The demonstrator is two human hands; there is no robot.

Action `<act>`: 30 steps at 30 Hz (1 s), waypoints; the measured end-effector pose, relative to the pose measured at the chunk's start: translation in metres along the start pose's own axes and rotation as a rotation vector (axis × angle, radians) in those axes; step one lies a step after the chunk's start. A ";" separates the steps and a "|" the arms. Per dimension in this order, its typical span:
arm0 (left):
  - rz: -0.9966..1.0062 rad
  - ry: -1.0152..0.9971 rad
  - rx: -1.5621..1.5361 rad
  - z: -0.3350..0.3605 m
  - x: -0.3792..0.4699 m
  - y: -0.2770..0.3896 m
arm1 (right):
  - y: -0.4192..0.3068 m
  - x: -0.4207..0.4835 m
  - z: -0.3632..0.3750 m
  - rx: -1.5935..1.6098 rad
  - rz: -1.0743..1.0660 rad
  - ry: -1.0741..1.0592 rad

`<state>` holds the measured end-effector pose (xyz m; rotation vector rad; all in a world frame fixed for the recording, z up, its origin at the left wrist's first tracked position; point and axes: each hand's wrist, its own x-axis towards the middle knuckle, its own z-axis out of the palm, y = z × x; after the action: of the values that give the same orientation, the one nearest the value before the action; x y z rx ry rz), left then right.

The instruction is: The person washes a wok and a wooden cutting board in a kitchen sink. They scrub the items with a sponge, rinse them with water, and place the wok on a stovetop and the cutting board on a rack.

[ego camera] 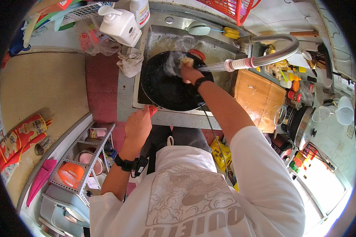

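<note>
A large black wok [166, 91] rests over a stainless steel sink [222, 49]. My left hand [141, 121] is closed around the wok's red handle [152, 110] at the near edge. Inside the wok, my right hand [188, 72] presses a yellowish scrubber [187, 61] against the far part of the surface. Its fingers are partly hidden. Water sprays from the flexible metal faucet [240, 63] towards that hand and into the wok. A red loop handle [197, 54] shows at the wok's far rim. Foamy water lies in the sink behind it.
A white pump bottle [121, 28] and a crumpled rag [131, 61] sit left of the sink. A pale green brush [198, 28] and a yellow sponge [231, 32] lie on the back ledge. On the right is a wooden cutting board [258, 97]; a red basket [225, 7] hangs above.
</note>
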<state>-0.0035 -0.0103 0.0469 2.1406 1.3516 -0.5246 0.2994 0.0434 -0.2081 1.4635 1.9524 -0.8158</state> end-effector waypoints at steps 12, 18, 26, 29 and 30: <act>-0.040 0.028 -0.056 0.017 -0.003 -0.014 | -0.119 -0.045 -0.110 0.526 -0.545 -0.327; -0.032 0.051 -0.066 0.015 -0.005 -0.011 | -0.096 -0.114 -0.109 0.227 -0.406 -0.498; -0.027 0.070 -0.061 0.017 -0.005 -0.009 | -0.036 -0.055 -0.136 0.725 0.021 0.263; -0.066 0.067 -0.036 0.014 -0.011 -0.006 | -0.055 -0.033 -0.188 1.138 0.396 0.928; -0.085 0.042 -0.041 0.017 -0.012 -0.006 | -0.057 -0.034 -0.214 1.186 0.407 0.876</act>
<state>-0.0146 -0.0272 0.0391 2.0792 1.4697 -0.4829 0.2359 0.1703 -0.0341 3.2112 1.4962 -1.3755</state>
